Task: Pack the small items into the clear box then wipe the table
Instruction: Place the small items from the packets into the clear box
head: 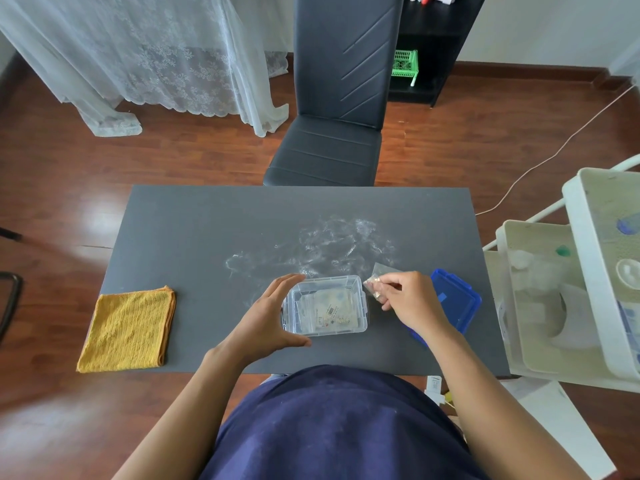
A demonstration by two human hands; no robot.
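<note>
Box [325,304] — flat packets [334,310] inside

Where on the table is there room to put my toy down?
The widest bare patch lies between the yellow cloth and the clear box, running up the table's far left side. The far right middle is bare too, but smeared with white powder. It is crowded near the front right: both hands, the box and the blue lid.
</note>
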